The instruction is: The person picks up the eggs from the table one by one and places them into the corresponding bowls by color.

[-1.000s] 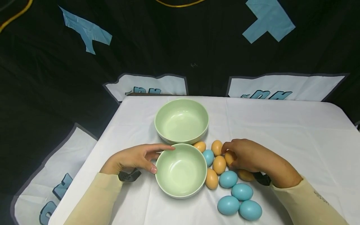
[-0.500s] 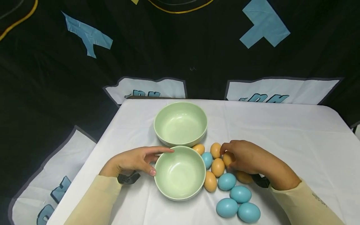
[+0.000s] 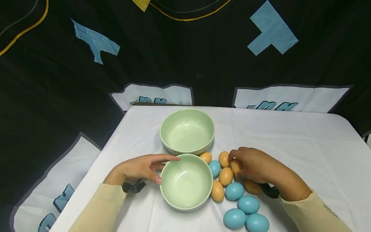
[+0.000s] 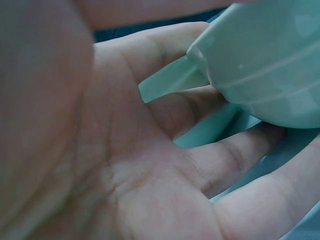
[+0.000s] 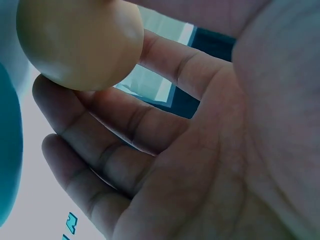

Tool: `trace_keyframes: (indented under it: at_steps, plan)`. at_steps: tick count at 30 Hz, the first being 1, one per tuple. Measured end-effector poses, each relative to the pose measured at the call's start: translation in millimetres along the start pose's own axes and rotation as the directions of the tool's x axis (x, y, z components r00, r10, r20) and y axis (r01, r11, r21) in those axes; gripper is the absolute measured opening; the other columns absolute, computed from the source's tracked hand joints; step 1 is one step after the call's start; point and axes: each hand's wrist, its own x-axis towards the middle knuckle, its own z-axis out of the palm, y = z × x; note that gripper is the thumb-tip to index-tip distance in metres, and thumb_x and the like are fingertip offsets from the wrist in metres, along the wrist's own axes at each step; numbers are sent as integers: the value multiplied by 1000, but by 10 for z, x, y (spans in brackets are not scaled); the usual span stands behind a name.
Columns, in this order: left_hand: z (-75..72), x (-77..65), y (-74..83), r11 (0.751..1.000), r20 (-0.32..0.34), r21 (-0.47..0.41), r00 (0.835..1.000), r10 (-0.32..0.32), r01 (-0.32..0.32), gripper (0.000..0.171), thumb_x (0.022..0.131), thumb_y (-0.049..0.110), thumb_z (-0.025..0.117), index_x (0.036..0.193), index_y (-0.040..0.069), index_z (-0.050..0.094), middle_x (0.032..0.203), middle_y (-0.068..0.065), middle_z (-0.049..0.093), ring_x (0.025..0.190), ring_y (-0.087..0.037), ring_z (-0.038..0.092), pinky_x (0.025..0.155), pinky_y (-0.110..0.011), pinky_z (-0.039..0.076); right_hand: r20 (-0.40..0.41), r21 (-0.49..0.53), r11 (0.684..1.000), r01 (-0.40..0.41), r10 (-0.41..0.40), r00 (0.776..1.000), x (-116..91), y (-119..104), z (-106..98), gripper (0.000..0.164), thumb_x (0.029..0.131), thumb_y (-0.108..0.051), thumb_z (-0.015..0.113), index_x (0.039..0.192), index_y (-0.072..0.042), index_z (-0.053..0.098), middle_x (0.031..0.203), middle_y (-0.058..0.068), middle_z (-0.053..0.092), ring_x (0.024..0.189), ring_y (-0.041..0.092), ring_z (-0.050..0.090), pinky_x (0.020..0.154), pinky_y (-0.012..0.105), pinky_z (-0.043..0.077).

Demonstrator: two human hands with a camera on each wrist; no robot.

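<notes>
My left hand [image 3: 142, 168] rests against the left side of the near light-green bowl [image 3: 186, 182], index finger on the rim and thumb at its outer wall. In the left wrist view, the fingers reach spread and fairly straight along the bowl [image 4: 265, 65]. My right hand [image 3: 258, 165] holds an orange-brown egg [image 3: 236, 165] between thumb and fingers. That egg [image 5: 80, 42] shows large in the right wrist view, with the fingertips beneath it. Several eggs lie right of the near bowl, among them a blue egg [image 3: 214, 169] and an orange-brown egg [image 3: 225, 176].
A larger light-green bowl [image 3: 187, 131] stands just behind the near one, nothing inside. Several blue eggs, including a front one [image 3: 257, 222], lie nearer the table's front. Another orange-brown egg [image 3: 251, 186] sits beneath the right wrist. A white cloth covers the table [image 3: 290, 135].
The whole scene has shifted slightly down in the head view as the camera moved. Hands, bowls and eggs keep nearly the same places relative to one another.
</notes>
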Motion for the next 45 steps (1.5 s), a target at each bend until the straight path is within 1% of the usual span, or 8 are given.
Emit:
trace_keyframes:
  at_steps: [6,11,17,21,26,29,37,45]
  plan:
    - [-8,3,-5,1000,0,23,1000,10,-10,84,87,15,85,160,22,45,167,-9,41,142,-30,55,105,-34,54,-18,-22,1000,-5,5,1000,-16,-19,-27,42,78,-23,94,114,-23,71,96,-6,62,83,12,55,77,33,48]
    - [-5,3,-1,1000,7,25,1000,11,-11,83,87,14,84,160,22,45,166,-10,41,140,-31,56,105,-34,54,-88,-19,1000,22,-23,996,-45,-61,-52,43,80,-25,93,117,-23,70,102,-7,64,88,12,58,82,35,52]
    - [-5,4,-5,1000,5,25,1000,12,-12,84,87,15,85,160,22,45,166,-10,41,140,-29,56,104,-35,55,-150,5,993,119,-117,982,-128,-206,-59,45,83,-27,91,124,-28,71,110,-13,65,95,7,60,87,35,56]
    - [-5,5,2,1000,6,29,1000,10,-10,84,87,15,85,160,22,45,166,-10,41,139,-31,57,102,-36,56,-226,-10,972,236,-232,946,-187,-317,-33,47,83,-29,91,125,-29,69,113,-17,63,98,4,59,88,32,57]
    - [-2,5,4,1000,11,19,1000,6,-6,85,86,15,85,160,22,45,167,-9,40,141,-31,55,104,-35,55,-331,-22,915,402,-386,861,-186,-475,48,48,83,-28,91,126,-26,68,121,-15,64,105,4,62,89,30,58]
    - [1,5,2,1000,14,16,1000,11,-11,84,87,15,85,161,21,44,166,-10,40,142,-30,54,105,-35,54,-349,-28,883,468,-448,823,-164,-535,122,48,85,-26,90,126,-26,67,124,-13,65,111,8,63,91,32,59]
    - [5,2,-1,1000,18,18,1000,17,-17,84,87,14,84,160,22,44,166,-10,41,142,-29,54,106,-35,53,-396,-50,849,527,-501,770,-115,-588,290,52,78,-23,93,122,-27,67,118,-16,65,104,8,54,89,28,52]
    - [3,-10,8,999,11,34,1000,21,-21,84,87,15,84,160,22,45,165,-10,43,142,-30,54,106,-35,53,-420,-87,836,541,-524,741,-91,-612,352,52,75,-20,93,120,-28,69,117,-15,67,101,10,53,92,31,43]
